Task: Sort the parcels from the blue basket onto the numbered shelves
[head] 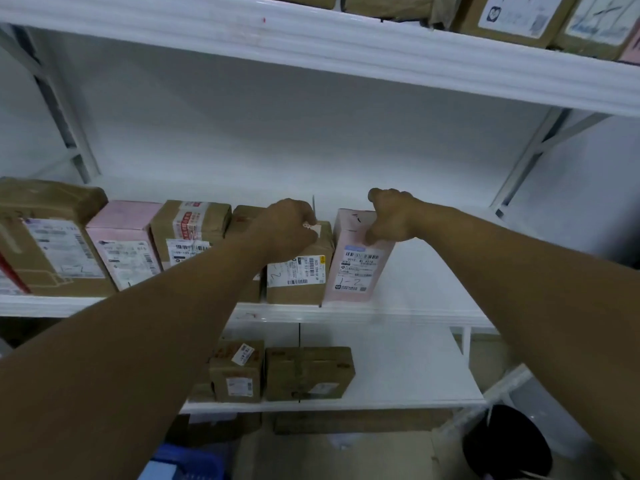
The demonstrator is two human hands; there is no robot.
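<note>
A pink parcel (358, 268) marked "1-2" stands upright on the middle white shelf (408, 315), last in a row of parcels. My right hand (391, 216) grips its top right corner. My left hand (289, 228) rests closed on top of the brown parcel (296, 278) right beside it, with a thin pen-like object sticking up from the fist. A corner of the blue basket (188, 462) shows at the bottom, under my left forearm.
More parcels fill the shelf to the left: a taped brown box (190, 233), a pink box (121, 244), a big brown box (48, 237). Two brown boxes (277, 374) sit on the lower shelf. Bare shelf lies right of the pink parcel. A black bin (505, 445) stands low right.
</note>
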